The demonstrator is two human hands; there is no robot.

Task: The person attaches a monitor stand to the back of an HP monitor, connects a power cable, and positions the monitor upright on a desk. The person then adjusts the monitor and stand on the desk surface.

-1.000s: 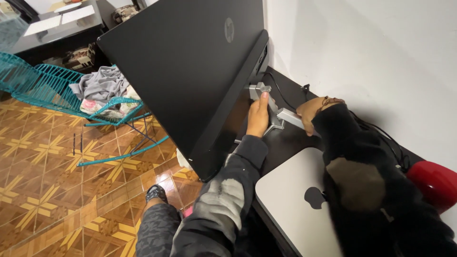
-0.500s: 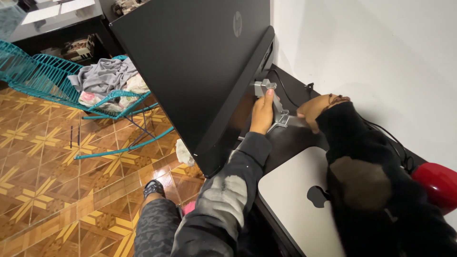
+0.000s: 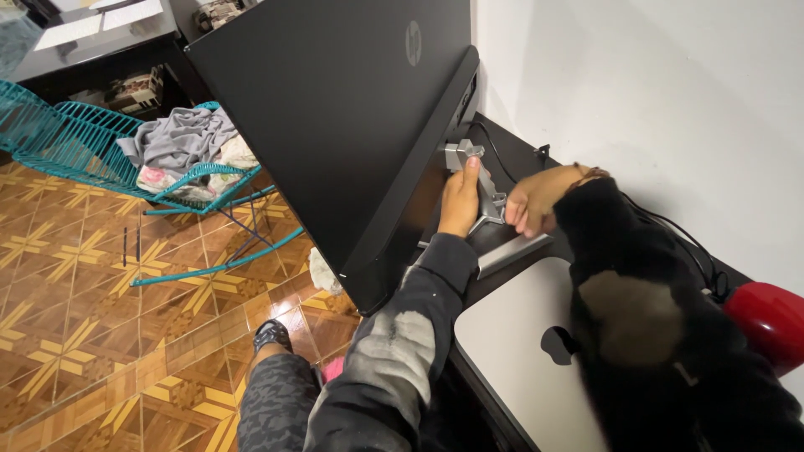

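Back of a black monitor (image 3: 335, 125) tilted forward over a dark desk (image 3: 519, 159), seen from above and behind

Left hand (image 3: 459, 201) on the grey metal stand (image 3: 484, 197) behind the screen, thumb up against the bracket at the top, fingers wrapped round the upright; closed on it

Right hand (image 3: 540, 199) at the other side of the same stand, just beside the left, fingers curled against the lower part of the upright; grip looks closed on the stand, fingertips partly hidden

Stand foot a flat grey plate (image 3: 511, 251) on the desk, touching the edge of a closed silver laptop (image 3: 519, 351)

Black cable (image 3: 494, 151) running from the monitor's rear across the desk toward the white wall (image 3: 653, 100)

Red rounded object (image 3: 770, 322) at the far right of the desk, partly hidden by the dark sleeve (image 3: 653, 335)

Left of the desk, patterned tile floor (image 3: 84, 318), teal wire chair (image 3: 100, 142) heaped with grey cloth (image 3: 180, 138)

Own leg and a dark shoe (image 3: 272, 333) below
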